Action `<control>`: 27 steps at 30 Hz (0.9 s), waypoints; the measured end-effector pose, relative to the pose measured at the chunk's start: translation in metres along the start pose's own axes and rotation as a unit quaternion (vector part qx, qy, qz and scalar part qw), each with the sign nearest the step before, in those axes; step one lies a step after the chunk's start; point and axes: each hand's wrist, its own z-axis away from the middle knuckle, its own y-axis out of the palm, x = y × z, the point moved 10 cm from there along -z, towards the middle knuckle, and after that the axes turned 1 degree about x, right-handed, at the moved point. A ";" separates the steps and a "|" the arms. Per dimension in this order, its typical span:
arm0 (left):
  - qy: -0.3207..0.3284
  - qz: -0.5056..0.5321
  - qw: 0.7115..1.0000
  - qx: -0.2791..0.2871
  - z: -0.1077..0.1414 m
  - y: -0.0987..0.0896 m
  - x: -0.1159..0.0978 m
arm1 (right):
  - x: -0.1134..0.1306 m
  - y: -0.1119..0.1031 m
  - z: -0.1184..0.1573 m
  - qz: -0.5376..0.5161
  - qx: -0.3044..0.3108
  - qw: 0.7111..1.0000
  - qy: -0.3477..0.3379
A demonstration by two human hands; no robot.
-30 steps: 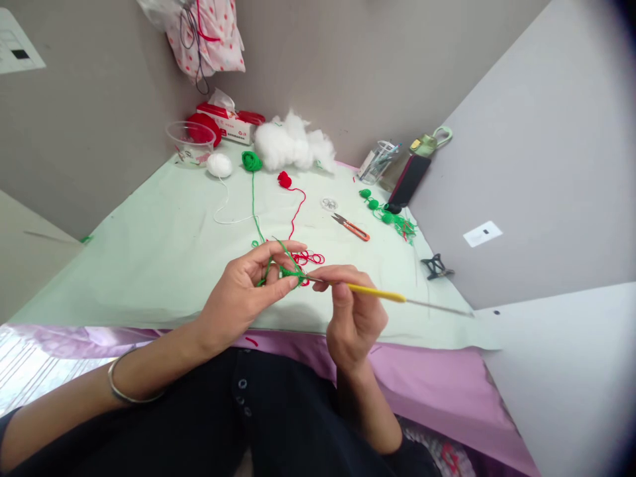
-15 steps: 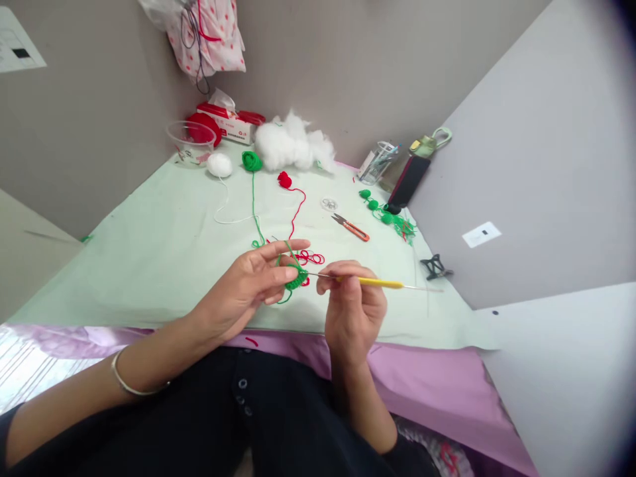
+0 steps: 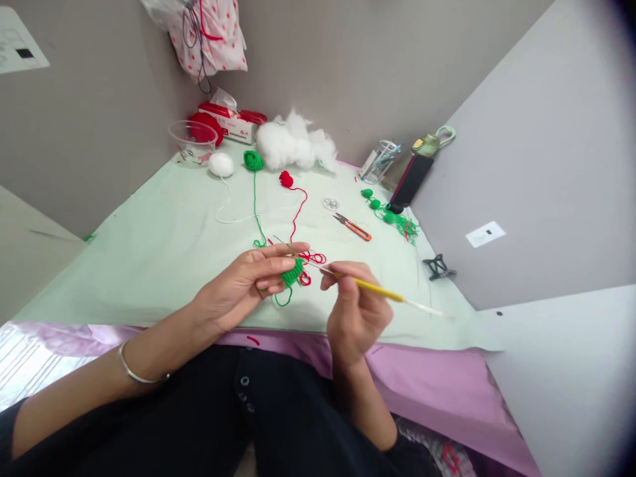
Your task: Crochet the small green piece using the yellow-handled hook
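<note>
My left hand (image 3: 243,281) pinches a small green crocheted piece (image 3: 293,272) between thumb and fingers, its index finger stretched out with green yarn over it. Below the piece hangs a green yarn loop (image 3: 283,299). A crochet hook with a yellow handle (image 3: 375,287) is gripped in my right hand (image 3: 356,315); its thin metal shaft points left and reaches the edge of the piece. Whether the tip sits in a stitch is too small to tell. Loose red yarn (image 3: 314,257) lies just behind the piece. Green yarn runs back to a green ball (image 3: 254,160).
At the back stand a clear plastic tub (image 3: 193,144), a tissue box (image 3: 236,126), a white yarn ball (image 3: 221,164) and white stuffing (image 3: 293,142). Orange thread snips (image 3: 352,226) lie right of a red yarn ball (image 3: 285,179). Small green pieces (image 3: 389,216) lie near a phone (image 3: 412,180).
The crochet hook has tilted, its rear end dropping lower, and my right hand has shifted slightly right. The green piece has turned in my left fingers, showing more of its side.
</note>
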 end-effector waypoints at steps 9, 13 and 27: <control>0.094 -0.132 0.987 0.019 0.008 0.006 -0.014 | -0.024 0.011 -0.003 -0.126 0.036 0.982 0.134; 0.098 -0.137 0.986 0.003 0.010 0.003 -0.016 | -0.031 0.008 -0.005 -0.180 0.024 0.969 0.169; 0.177 -0.241 0.953 -0.049 0.019 -0.005 -0.032 | 0.021 0.004 0.001 0.006 0.049 0.998 -0.028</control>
